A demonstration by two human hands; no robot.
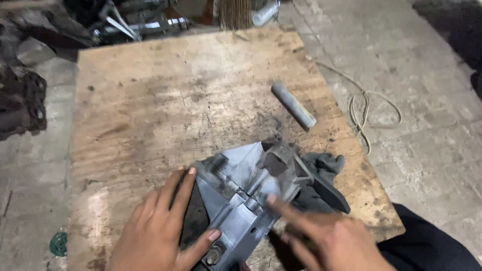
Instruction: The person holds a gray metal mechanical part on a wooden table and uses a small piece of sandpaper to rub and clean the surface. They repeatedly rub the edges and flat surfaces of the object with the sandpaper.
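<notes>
Both hands on a grey metal bracket lying between them

The left hand (160, 231) rests spread, flat on the bracket (251, 195); the right hand (326, 238), seemingly open, fingers it. Long axis slants up-right, away from both.

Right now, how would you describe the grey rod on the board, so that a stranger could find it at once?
Look at the stained wooden board on the concrete floor. Near its right edge, above the grey metal casting that both hands touch, lies a short grey cylindrical rod. It lies alone and slanted, touching nothing else, plain and round unlike the angular casting.
</notes>
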